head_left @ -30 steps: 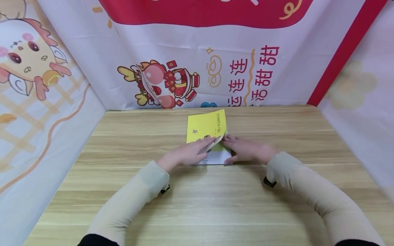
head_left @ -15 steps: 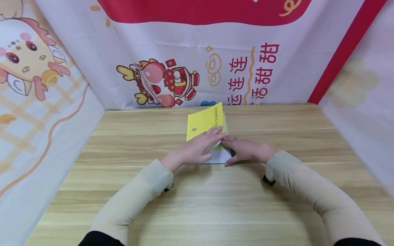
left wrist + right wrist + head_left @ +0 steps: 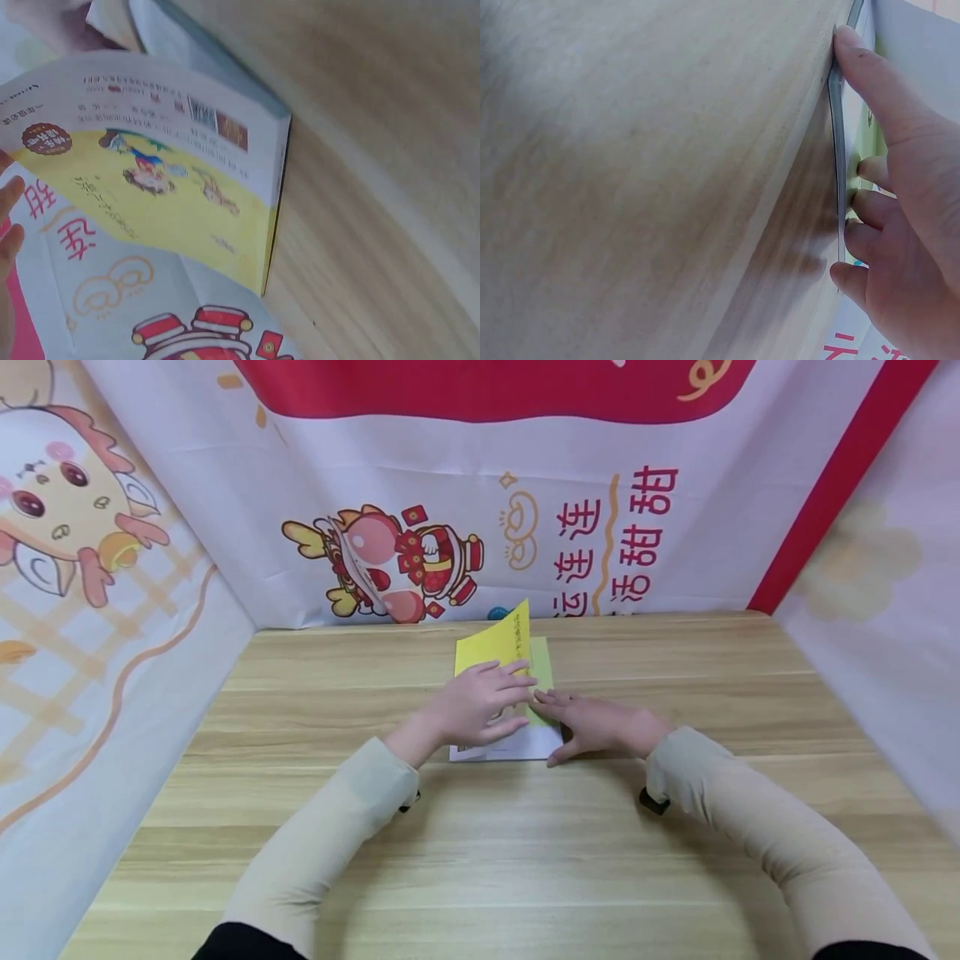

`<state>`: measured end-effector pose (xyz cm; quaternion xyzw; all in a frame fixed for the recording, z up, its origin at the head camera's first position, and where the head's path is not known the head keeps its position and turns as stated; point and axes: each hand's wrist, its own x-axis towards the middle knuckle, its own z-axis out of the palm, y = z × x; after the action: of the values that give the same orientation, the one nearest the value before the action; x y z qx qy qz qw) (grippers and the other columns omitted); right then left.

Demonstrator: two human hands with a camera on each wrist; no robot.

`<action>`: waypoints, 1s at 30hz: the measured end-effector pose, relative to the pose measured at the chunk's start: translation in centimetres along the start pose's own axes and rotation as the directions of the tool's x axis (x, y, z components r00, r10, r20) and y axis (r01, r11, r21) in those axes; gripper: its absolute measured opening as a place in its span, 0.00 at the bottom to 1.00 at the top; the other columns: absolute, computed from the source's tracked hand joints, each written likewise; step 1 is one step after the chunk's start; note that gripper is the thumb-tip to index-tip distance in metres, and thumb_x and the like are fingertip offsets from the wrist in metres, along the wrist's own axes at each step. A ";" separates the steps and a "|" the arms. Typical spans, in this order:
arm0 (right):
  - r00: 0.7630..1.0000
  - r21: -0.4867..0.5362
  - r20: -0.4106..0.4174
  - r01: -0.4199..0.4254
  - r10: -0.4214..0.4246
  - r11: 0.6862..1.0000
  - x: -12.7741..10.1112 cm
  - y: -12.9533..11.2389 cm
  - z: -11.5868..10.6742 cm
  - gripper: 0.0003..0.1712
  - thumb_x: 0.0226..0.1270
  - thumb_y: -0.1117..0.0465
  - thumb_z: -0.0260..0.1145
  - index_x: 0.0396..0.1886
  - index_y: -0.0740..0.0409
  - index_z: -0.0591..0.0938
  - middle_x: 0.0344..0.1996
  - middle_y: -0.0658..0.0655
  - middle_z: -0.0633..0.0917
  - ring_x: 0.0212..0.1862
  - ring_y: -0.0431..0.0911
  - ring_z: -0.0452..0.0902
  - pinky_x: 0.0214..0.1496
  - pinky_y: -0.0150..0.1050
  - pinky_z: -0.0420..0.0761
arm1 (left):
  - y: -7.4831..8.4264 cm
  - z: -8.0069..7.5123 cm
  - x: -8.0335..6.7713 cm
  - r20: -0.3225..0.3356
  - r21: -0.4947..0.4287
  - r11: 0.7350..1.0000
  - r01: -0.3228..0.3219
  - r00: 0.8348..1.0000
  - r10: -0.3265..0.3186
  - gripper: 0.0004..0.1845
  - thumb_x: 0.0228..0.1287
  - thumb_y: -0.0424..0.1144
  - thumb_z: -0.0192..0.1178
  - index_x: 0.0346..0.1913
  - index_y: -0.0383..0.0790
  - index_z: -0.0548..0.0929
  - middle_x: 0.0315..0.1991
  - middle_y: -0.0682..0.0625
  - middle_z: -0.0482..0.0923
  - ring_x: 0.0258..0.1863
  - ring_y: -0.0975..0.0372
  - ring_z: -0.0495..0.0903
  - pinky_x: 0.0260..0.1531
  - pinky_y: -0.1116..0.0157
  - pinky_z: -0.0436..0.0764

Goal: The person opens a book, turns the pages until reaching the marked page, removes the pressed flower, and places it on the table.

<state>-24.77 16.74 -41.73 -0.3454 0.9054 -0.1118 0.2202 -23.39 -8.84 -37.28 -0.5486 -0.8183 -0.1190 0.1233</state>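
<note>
A thin book with a yellow cover [image 3: 491, 646] lies near the table's far edge, its cover raised and bending up from the left side. Under it shows a pale green and white page [image 3: 539, 664]. My left hand [image 3: 480, 700] is over the raised cover, its fingers spread toward the cover's free edge. In the left wrist view, the cover [image 3: 142, 180] shows cartoon figures and a white band, with fingertips [image 3: 9, 199] near its edge. My right hand [image 3: 596, 724] rests on the book's right side. The right wrist view shows its thumb [image 3: 874, 82] at the book's edge.
The wood-grain table [image 3: 480, 860] spreads around the book. Behind it hangs a printed white and red cloth [image 3: 442, 460]. More printed cloth [image 3: 67, 652] stands along the left side and plain pale cloth [image 3: 892, 677] along the right.
The cover has risen and swung further left, baring more of the green page. My left hand has moved up and right with it, then slightly back left. The right hand has stayed nearly still.
</note>
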 end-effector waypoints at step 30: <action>1.000 0.017 0.007 0.000 0.000 1.000 0.0 0.1 0.1 0.62 0.60 0.30 0.71 0.84 0.50 0.52 0.83 0.52 0.46 0.82 0.52 0.39 0.80 0.51 0.47 | -2.1 -6.8 -6.3 0.101 0.075 0.878 0.472 0.873 -0.478 0.13 0.71 0.44 0.65 0.44 0.39 0.92 0.46 0.45 0.87 0.50 0.51 0.82 0.57 0.51 0.79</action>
<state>-24.75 16.79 -41.84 -0.3438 0.9036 -0.1183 0.2265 -22.54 -17.31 -33.11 -0.3338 -0.9364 -0.0935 0.0554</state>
